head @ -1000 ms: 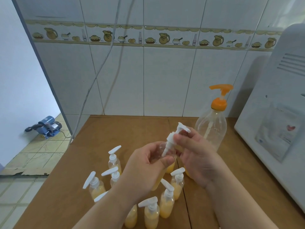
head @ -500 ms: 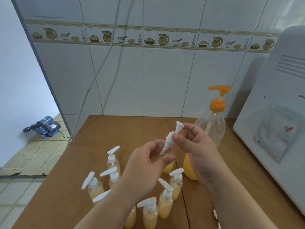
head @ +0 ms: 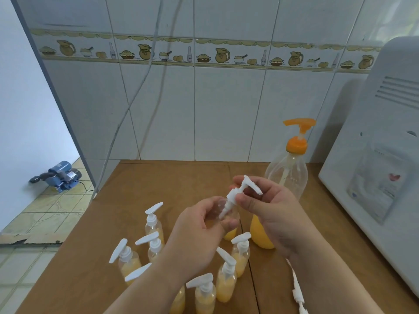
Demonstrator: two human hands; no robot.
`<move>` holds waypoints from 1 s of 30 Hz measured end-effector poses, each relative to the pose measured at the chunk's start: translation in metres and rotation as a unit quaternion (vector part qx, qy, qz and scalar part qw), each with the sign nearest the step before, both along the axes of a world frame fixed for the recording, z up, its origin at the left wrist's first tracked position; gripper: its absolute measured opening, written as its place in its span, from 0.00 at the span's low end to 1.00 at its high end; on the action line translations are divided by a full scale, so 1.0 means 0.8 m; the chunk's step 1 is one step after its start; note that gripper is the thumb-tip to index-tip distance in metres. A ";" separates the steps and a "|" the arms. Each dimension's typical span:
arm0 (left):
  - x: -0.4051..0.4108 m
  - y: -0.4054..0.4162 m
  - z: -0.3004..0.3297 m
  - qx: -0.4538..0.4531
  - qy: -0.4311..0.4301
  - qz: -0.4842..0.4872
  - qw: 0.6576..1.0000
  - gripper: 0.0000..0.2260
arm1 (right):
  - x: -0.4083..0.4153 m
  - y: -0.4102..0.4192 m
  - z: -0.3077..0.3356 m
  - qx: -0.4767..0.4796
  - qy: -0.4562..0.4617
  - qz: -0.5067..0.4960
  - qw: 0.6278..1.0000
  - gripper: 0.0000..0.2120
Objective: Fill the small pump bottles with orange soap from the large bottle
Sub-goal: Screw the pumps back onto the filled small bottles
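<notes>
My left hand [head: 199,232] is wrapped around a clear, empty small pump bottle [head: 226,211], held tilted above the wooden table [head: 140,184], while my right hand [head: 272,209] pinches its white pump head [head: 243,189] at the collar, thumb in front and fingers [head: 235,180] behind, the dip tube still inside the neck. The large bottle [head: 286,177], orange-capped with orange soap low in it, stands just behind my right hand, and filled small pump bottles [head: 224,279] cluster on the table below my left hand.
</notes>
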State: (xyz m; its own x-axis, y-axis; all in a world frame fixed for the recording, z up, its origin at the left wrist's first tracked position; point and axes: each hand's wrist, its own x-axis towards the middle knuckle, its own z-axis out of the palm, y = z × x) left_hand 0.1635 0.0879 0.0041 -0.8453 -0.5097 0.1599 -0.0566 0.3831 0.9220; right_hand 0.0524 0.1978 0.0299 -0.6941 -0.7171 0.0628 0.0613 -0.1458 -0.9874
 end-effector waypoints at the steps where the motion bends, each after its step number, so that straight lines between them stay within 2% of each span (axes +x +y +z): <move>1: 0.000 0.001 -0.001 -0.003 -0.004 -0.001 1.000 0.13 | -0.001 0.001 0.002 0.019 0.022 0.003 1.000 0.18; 5: 0.000 0.003 -0.001 -0.006 -0.011 -0.009 1.000 0.12 | -0.003 0.007 0.010 0.064 0.071 0.036 0.995 0.13; 9: -0.003 0.004 0.003 -0.039 -0.001 0.004 0.999 0.14 | 0.009 -0.004 0.003 0.115 0.148 -0.080 0.979 0.05; 12: -0.006 0.005 0.006 -0.061 0.026 0.006 0.998 0.15 | 0.020 -0.010 -0.001 0.113 0.161 -0.154 0.968 0.14; 14: -0.007 0.003 0.008 -0.067 0.028 0.011 0.997 0.15 | 0.019 -0.005 0.007 0.113 0.172 -0.139 0.969 0.16; 16: -0.009 0.000 0.008 -0.070 0.027 0.006 0.997 0.15 | 0.016 0.001 0.015 0.100 0.149 -0.090 0.980 0.12; 18: -0.013 0.001 0.009 -0.084 0.031 0.001 0.996 0.15 | 0.015 0.002 0.018 0.080 0.129 -0.082 0.985 0.06; 23: -0.025 0.013 0.010 -0.068 0.072 -0.003 0.995 0.14 | 0.019 -0.002 0.021 0.082 0.202 -0.159 0.963 0.05; 27: -0.036 0.021 0.014 -0.091 0.103 -0.001 0.990 0.15 | 0.021 0.004 0.025 0.081 0.264 -0.227 0.934 0.06; 30: -0.037 0.015 0.027 -0.100 0.083 -0.046 0.990 0.19 | 0.020 0.019 0.035 0.059 0.295 -0.241 0.923 0.08</move>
State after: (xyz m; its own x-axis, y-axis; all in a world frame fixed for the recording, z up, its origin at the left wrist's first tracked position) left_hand 0.1343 0.1003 0.0261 -0.8396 -0.3766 0.3914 0.1334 0.5555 0.8207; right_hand 0.0682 0.2131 0.0581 -0.8043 -0.3595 0.4731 -0.5361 0.0956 -0.8387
